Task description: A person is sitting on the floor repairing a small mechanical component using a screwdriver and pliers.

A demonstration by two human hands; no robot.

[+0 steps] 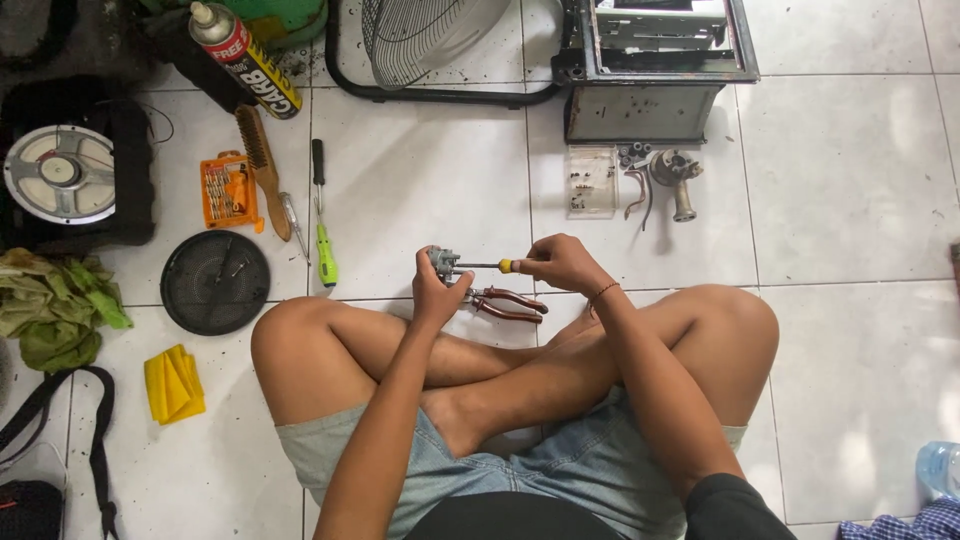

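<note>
Left hand (437, 292) grips metal part (441, 261) above pliers (507, 303)

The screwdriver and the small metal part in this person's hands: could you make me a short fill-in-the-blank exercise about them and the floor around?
1. The right hand holds a screwdriver with a ____ handle end.
2. The left hand holds a small grey ____ part.
3. Red-handled ____ lie on the tiled floor just below the hands.
4. A folded ____ cloth lies left of the knee.

Missing words: yellow; metal; pliers; yellow

small grey metal part (441, 262) | held above crossed legs | yellow-handled screwdriver (485, 266) level, tip against it
</note>
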